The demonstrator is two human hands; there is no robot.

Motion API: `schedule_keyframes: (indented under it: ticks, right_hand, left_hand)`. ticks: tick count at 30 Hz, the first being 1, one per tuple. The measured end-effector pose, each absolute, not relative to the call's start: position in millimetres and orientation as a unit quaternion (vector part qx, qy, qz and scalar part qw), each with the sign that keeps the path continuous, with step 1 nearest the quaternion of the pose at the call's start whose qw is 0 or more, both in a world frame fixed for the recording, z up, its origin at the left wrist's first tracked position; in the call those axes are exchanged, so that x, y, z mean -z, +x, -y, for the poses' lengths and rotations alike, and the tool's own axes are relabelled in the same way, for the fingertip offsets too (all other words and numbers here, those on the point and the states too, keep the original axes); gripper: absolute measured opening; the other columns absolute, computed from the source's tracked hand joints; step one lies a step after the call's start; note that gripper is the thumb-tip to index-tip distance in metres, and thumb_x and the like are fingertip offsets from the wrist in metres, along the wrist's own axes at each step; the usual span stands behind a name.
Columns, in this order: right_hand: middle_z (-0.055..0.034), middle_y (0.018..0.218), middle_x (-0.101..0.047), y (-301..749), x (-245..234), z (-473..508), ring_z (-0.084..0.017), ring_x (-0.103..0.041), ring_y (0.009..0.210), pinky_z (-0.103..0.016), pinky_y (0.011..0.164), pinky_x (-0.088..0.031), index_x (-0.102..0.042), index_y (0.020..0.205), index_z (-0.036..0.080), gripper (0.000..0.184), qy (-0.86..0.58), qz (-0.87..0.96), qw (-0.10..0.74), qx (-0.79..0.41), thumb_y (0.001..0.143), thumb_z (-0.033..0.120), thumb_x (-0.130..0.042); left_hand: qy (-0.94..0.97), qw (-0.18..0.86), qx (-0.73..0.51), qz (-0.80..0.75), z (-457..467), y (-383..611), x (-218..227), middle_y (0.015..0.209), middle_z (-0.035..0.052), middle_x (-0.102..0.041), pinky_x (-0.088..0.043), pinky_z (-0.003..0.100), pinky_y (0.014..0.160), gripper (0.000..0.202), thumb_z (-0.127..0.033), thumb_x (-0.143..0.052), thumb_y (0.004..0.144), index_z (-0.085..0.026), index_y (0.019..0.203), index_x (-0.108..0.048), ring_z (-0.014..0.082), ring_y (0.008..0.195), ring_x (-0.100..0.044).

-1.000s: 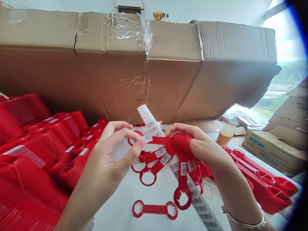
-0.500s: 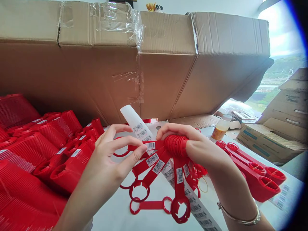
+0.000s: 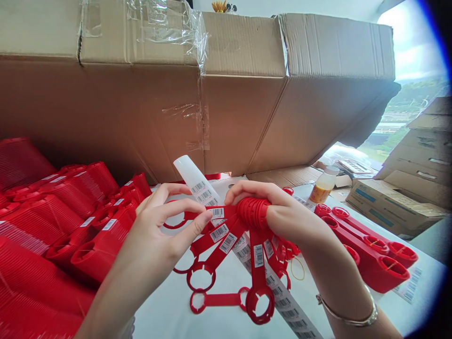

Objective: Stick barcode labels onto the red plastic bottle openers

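Over the middle of the bench [image 3: 162, 320], a bunch of red plastic carrier straps [image 3: 253, 213] sits raised in the right hand [image 3: 296, 221]. Its grip wraps round the ribbed, nested ring ends and presses them together, so the straps fan downward like spokes. That tight hold seems to keep the stack from sliding apart while leaving the strap ends free. The left hand [image 3: 165, 230] is at the uppermost strap [image 3: 226, 212], its grip a pinch: thumb and forefinger appear closed on the strap just beside a barcode sticker [image 3: 218, 213], which keeps the sticker facing up. Most of the fanned straps show similar stickers.

Under the bundle, a long white strip of barcode labels [image 3: 278, 282] runs across the bench, one end rising behind the left hand. A loose red carrier [image 3: 215, 299] lies flat beside it, and a rubber band [image 3: 297, 268] lies near the right forearm, whose wrist wears a bracelet [image 3: 346, 316]. Stacked red carriers [image 3: 52, 221] crowd the left side, with more [image 3: 367, 249] on the right near a bottle of orange liquid [image 3: 320, 188]. Large cardboard cartons [image 3: 141, 94] form a wall behind.
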State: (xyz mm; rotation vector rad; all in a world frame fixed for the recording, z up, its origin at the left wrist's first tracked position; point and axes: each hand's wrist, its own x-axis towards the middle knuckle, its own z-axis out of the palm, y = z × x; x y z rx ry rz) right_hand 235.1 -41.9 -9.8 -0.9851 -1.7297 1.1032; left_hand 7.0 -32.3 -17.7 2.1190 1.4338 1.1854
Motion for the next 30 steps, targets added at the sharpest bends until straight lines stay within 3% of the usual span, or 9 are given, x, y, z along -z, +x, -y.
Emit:
schedule_keyframes:
  ticks: [10,15,18,20,23,26,30]
  right_hand:
    - [0.0026,0.084,-0.069,232.3,12.7,36.8,-0.011,-0.058,0.069,-0.020,0.055,-0.043,-0.068,0.093,0.021,0.039,-0.408,0.689,0.411,-0.436,0.074,-0.002,-0.042]
    - [0.0038,0.082,-0.067,230.8,14.6,34.9,-0.009,-0.055,0.066,-0.018,0.053,-0.041,-0.068,0.092,0.022,0.034,-0.410,0.693,0.414,-0.425,0.079,0.000,-0.046]
    - [0.0035,0.080,-0.065,231.2,15.2,33.0,-0.009,-0.052,0.063,-0.018,0.051,-0.039,-0.069,0.092,0.021,0.030,-0.421,0.691,0.414,-0.419,0.082,0.003,-0.049]
    - [0.0028,0.078,-0.065,231.6,14.4,32.3,-0.009,-0.051,0.062,-0.019,0.050,-0.038,-0.069,0.092,0.021,0.027,-0.423,0.684,0.416,-0.426,0.082,0.004,-0.050]
    - [0.0013,0.080,-0.065,231.4,11.9,32.9,-0.010,-0.052,0.062,-0.020,0.049,-0.038,-0.069,0.093,0.020,0.025,-0.431,0.667,0.422,-0.438,0.082,0.005,-0.052]
    - [0.0007,0.078,-0.064,230.3,9.8,34.7,-0.011,-0.052,0.062,-0.020,0.049,-0.037,-0.069,0.091,0.020,0.025,-0.435,0.657,0.431,-0.440,0.080,0.004,-0.053]
    - [0.0002,0.079,-0.065,228.1,10.8,35.8,-0.011,-0.054,0.063,-0.021,0.052,-0.039,-0.070,0.091,0.019,0.023,-0.427,0.654,0.444,-0.440,0.082,0.005,-0.054]
  left_hand:
    - [0.739,0.136,-0.398,-0.526,27.9,8.9,19.7,0.121,-0.0055,-0.064,-0.038,0.059,0.106,0.020,-0.057,-0.068,0.082,-0.042,0.073,-0.077,0.0320,0.123,-0.055]
    - [0.734,0.110,-0.389,-0.545,21.1,14.1,21.9,0.120,-0.0014,-0.064,-0.034,0.059,0.108,0.027,-0.055,-0.069,0.080,-0.033,0.065,-0.072,0.0355,0.128,-0.050]
    - [0.727,0.081,-0.399,-0.553,14.0,13.5,22.7,0.119,0.0025,-0.065,-0.033,0.058,0.108,0.040,-0.059,-0.074,0.075,-0.025,0.059,-0.061,0.0365,0.124,-0.050]
    - [0.721,0.096,-0.409,-0.551,10.1,11.6,22.6,0.118,0.0040,-0.065,-0.039,0.053,0.102,0.048,-0.063,-0.074,0.075,-0.023,0.060,-0.053,0.0343,0.117,-0.054]
    - [0.719,0.164,-0.410,-0.537,8.4,9.4,21.8,0.108,0.0017,-0.065,-0.046,0.040,0.081,0.046,-0.063,-0.064,0.088,-0.024,0.072,-0.046,0.0253,0.097,-0.060]
    - [0.705,0.223,-0.403,-0.540,11.7,11.4,21.1,0.089,-0.0023,-0.062,-0.037,0.031,0.062,0.048,-0.062,-0.058,0.092,-0.024,0.076,-0.033,0.0187,0.073,-0.054]
    - [0.694,0.217,-0.406,-0.554,18.4,19.4,24.7,0.080,-0.0046,-0.049,-0.032,0.029,0.057,0.049,-0.063,-0.057,0.092,-0.025,0.080,-0.029,0.0150,0.064,-0.042]
